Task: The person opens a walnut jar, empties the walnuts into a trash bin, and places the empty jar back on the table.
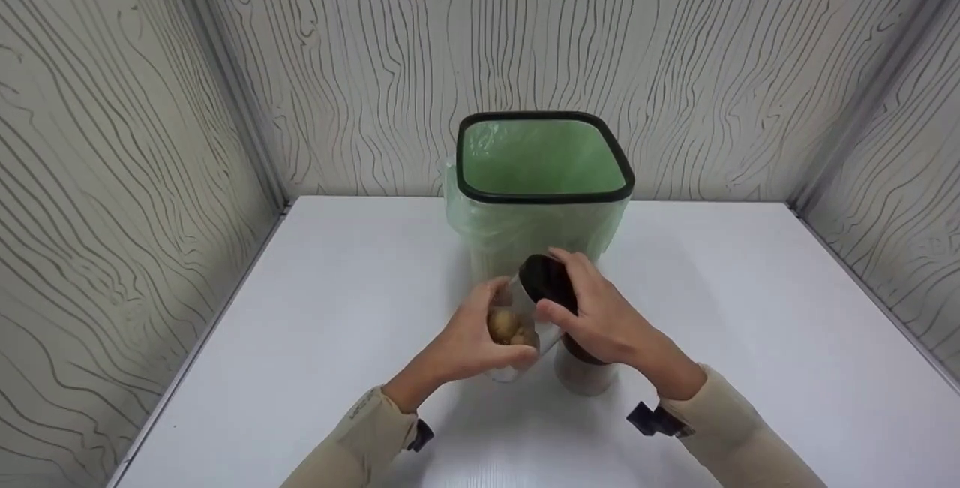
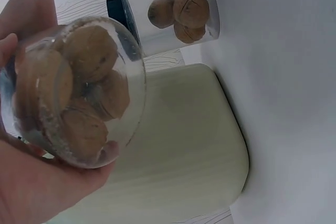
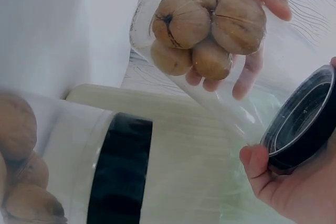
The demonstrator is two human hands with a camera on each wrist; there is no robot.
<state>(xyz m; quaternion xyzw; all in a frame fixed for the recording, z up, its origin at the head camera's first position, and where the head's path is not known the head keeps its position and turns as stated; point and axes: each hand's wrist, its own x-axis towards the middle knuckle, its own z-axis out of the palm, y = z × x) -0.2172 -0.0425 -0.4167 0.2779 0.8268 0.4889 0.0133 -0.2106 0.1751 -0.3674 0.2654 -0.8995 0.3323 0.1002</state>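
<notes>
A clear jar [image 3: 239, 111] with several walnuts [image 3: 239, 24] at its bottom is gripped by my left hand [image 1: 469, 334], tilted above the table. My right hand [image 1: 611, 323] holds a black lid [image 3: 302, 119] by its edge, close to the jar's mouth. The lid's hollow inner side shows in the right wrist view, so it is off the jar. Below my right hand a second clear jar [image 2: 152, 19], with a black lid on it and several walnuts inside, stands upright on the table. My right hand partly hides it in the head view.
Just behind the hands stands a bin [image 1: 525, 229] with a green bag liner and a black rim [image 1: 547, 199]. The white table [image 1: 337, 285] spreads to both sides. Wood-grain panels [image 1: 375, 60] enclose it at the back and sides.
</notes>
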